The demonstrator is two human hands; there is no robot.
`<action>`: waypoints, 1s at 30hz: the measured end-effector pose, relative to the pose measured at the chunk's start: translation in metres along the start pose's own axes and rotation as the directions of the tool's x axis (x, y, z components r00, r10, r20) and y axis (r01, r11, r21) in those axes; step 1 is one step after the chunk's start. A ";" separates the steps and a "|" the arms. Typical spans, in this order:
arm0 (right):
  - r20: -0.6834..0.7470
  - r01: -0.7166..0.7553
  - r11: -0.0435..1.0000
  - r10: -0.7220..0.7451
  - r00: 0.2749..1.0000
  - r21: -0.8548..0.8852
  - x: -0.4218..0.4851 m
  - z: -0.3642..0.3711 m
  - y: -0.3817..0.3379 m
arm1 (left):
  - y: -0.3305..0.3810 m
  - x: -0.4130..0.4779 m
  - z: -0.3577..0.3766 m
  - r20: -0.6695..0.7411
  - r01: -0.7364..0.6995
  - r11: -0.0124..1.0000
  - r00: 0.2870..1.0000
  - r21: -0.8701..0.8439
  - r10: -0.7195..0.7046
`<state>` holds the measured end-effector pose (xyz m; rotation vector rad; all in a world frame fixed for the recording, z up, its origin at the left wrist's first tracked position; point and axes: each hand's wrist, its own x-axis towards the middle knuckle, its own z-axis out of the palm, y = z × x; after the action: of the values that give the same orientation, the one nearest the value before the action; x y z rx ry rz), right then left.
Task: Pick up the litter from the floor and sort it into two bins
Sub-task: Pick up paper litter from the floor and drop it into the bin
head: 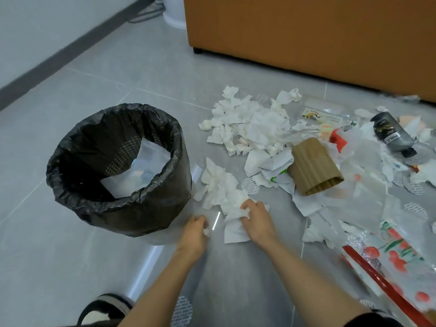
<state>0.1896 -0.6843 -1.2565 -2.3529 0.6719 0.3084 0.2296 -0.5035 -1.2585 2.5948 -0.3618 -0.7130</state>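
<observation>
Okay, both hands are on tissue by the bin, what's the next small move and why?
Probably lift both hands over the black-lined bin and drop the tissue in. The left hand pinches a small wad, the right hand grips a crumpled sheet, and the bin stands open close by.

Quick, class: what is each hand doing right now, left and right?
Left hand: curled round a small tissue wad.
Right hand: gripping crumpled tissue paper.

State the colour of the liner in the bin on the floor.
Black; the bin liner shows clearly in the head view, the only one.
</observation>
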 end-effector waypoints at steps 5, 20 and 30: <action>-0.073 -0.067 0.969 0.086 0.994 0.236 0.011 -0.021 -0.012 | 0.024 0.020 -0.021 0.001 -0.051 0.998 0.999 -0.034 0.051; -0.281 0.136 0.678 0.108 0.954 0.722 -0.003 -0.178 -0.087 | 0.145 -0.004 -0.155 -0.345 -0.314 0.922 0.911 -0.226 0.225; -0.242 0.345 0.765 -0.250 0.938 0.544 -0.060 -0.173 -0.181 | 0.074 -0.059 -0.221 -0.594 -0.218 0.942 0.804 -0.256 0.024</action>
<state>0.2441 -0.6577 -1.0065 -1.8495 0.3718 -0.2104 0.2884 -0.4757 -1.0275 2.3035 -0.1939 0.0985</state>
